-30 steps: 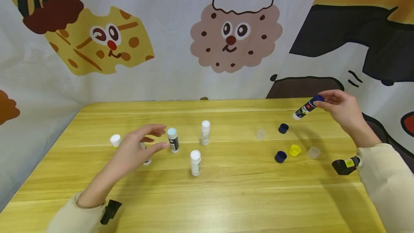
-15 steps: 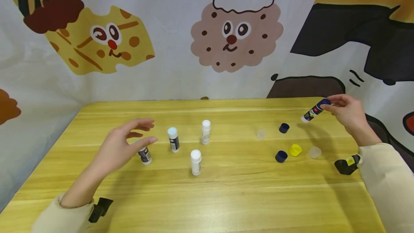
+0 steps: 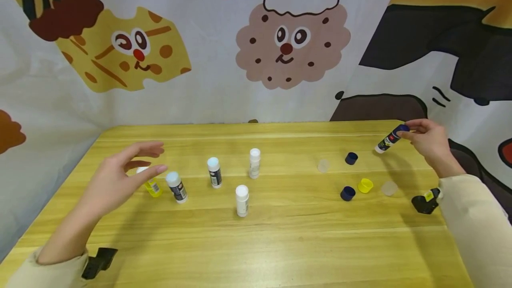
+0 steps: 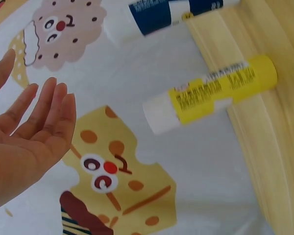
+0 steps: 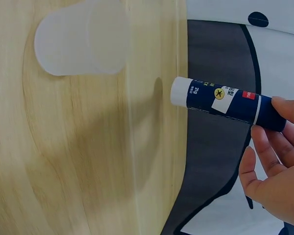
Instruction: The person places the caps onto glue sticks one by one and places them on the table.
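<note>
By its navy cap end, my right hand [image 3: 430,146] grips a navy glue stick [image 3: 387,142] between thumb and fingers. The stick is tilted above the table's far right, its white end pointing down and left. At the left, my left hand [image 3: 110,181] hovers with parted fingers, holding nothing. Behind its thumb stands an uncapped yellow glue stick [image 3: 155,188], partly hidden in the head view and whole in the left wrist view [image 4: 215,93]. Beside that stand two uncapped navy glue sticks, a nearer one [image 3: 178,190] and another [image 3: 215,175].
Two white glue sticks stand mid-table, one behind [image 3: 254,166] and one in front [image 3: 242,203]. Loose caps lie at the right: navy [image 3: 351,158], navy [image 3: 348,194], yellow [image 3: 365,186], and two translucent ones [image 3: 389,188]. A printed cloth [image 3: 216,79] hangs behind the table.
My left hand has moved left, away from the navy glue sticks, uncovering the nearer one. My right hand has shifted slightly right and down with its glue stick.
</note>
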`<state>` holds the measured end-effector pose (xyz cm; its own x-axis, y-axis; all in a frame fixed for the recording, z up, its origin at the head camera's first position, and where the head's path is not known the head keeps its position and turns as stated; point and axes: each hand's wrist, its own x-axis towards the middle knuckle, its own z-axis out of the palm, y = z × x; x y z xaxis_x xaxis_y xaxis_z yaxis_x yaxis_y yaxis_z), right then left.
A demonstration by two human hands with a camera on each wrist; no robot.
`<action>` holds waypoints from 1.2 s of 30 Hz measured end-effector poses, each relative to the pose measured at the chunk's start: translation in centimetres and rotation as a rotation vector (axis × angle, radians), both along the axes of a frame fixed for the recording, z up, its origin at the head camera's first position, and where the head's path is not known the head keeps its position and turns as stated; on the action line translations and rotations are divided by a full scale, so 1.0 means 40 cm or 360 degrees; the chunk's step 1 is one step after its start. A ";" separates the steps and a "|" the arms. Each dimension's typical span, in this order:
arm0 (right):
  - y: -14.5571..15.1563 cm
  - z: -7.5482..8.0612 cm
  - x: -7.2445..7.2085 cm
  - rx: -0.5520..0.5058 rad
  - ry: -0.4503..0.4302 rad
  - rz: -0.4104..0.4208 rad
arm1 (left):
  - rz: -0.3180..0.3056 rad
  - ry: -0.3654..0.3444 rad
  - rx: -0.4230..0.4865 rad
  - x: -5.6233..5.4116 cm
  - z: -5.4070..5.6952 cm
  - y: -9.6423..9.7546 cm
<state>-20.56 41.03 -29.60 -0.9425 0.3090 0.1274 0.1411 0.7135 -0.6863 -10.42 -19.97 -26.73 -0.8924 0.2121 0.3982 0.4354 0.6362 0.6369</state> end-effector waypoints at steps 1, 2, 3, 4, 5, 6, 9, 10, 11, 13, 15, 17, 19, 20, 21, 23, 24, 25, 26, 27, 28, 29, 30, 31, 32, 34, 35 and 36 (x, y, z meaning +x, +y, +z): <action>0.006 -0.006 -0.005 -0.0005 -0.0002 -0.0004 | 0.0009 -0.0001 0.0005 0.000 0.001 -0.006; 0.016 -0.016 -0.014 -0.0022 -0.0003 -0.0004 | 0.0012 -0.0004 0.0015 0.001 0.002 -0.012; 0.033 -0.031 -0.027 -0.0062 0.0005 -0.0028 | 0.0023 -0.0007 0.0017 0.001 0.003 -0.018; 0.056 -0.048 -0.042 -0.0086 0.0016 -0.0017 | 0.0030 -0.0008 0.0022 0.001 0.003 -0.023; 0.081 -0.068 -0.061 -0.0114 0.0018 -0.0035 | 0.0043 -0.0007 0.0024 0.002 0.005 -0.029; 0.111 -0.092 -0.081 -0.0124 0.0031 -0.0036 | 0.0044 -0.0008 0.0039 0.002 0.005 -0.036; 0.203 -0.170 -0.145 -0.0108 0.0080 -0.0042 | 0.0076 0.0003 0.0044 0.001 0.004 -0.055; 0.228 -0.192 -0.162 -0.0063 0.0086 -0.0024 | 0.0084 0.0003 0.0047 0.001 0.003 -0.061; 0.246 -0.211 -0.177 -0.0032 0.0094 -0.0035 | 0.0098 -0.0003 0.0044 0.001 0.002 -0.067; 0.274 -0.240 -0.198 0.0023 0.0120 -0.0020 | 0.0122 -0.0017 0.0029 0.000 -0.001 -0.078; 0.284 -0.254 -0.207 0.0043 0.0122 -0.0022 | 0.0136 -0.0048 0.0022 0.000 -0.005 -0.088; 0.286 -0.260 -0.210 0.0050 0.0122 -0.0024 | 0.0143 -0.0079 0.0023 -0.001 -0.011 -0.097; 0.284 -0.261 -0.209 0.0049 0.0116 -0.0027 | 0.0152 -0.0114 0.0028 -0.002 -0.018 -0.107; 0.283 -0.261 -0.209 0.0052 0.0110 -0.0028 | 0.0155 -0.0130 0.0031 -0.002 -0.022 -0.112; 0.283 -0.261 -0.209 0.0053 0.0106 -0.0027 | 0.0160 -0.0141 0.0035 -0.003 -0.027 -0.117; 0.282 -0.262 -0.209 0.0060 0.0100 -0.0030 | 0.0173 -0.0166 0.0037 -0.005 -0.035 -0.127; 0.282 -0.262 -0.209 0.0067 0.0095 -0.0033 | 0.0178 -0.0178 0.0038 -0.006 -0.038 -0.132; 0.281 -0.263 -0.209 0.0072 0.0095 -0.0036 | 0.0182 -0.0184 0.0038 -0.008 -0.041 -0.137; 0.280 -0.262 -0.209 0.0075 0.0094 -0.0039 | 0.0186 -0.0195 0.0038 -0.010 -0.043 -0.141; 0.278 -0.263 -0.208 0.0076 0.0094 -0.0041 | 0.0191 -0.0202 0.0038 -0.012 -0.046 -0.145; 0.276 -0.262 -0.208 0.0074 0.0094 -0.0041 | 0.0195 -0.0213 0.0036 -0.013 -0.048 -0.148; 0.274 -0.262 -0.208 0.0064 0.0092 -0.0041 | 0.0197 -0.0228 0.0035 -0.015 -0.049 -0.151; 0.273 -0.262 -0.208 0.0058 0.0091 -0.0043 | 0.0196 -0.0241 0.0035 -0.016 -0.051 -0.154; 0.271 -0.263 -0.209 0.0052 0.0093 -0.0044 | 0.0195 -0.0259 0.0035 -0.017 -0.052 -0.156; 0.268 -0.262 -0.209 0.0047 0.0092 -0.0045 | 0.0194 -0.0275 0.0033 -0.019 -0.055 -0.159; 0.267 -0.264 -0.212 0.0042 0.0096 -0.0044 | 0.0184 -0.0307 0.0041 -0.022 -0.061 -0.165; 0.266 -0.265 -0.213 0.0043 0.0099 -0.0044 | 0.0179 -0.0322 0.0045 -0.023 -0.065 -0.168; 0.266 -0.266 -0.215 0.0049 0.0103 -0.0044 | 0.0172 -0.0337 0.0049 -0.024 -0.068 -0.170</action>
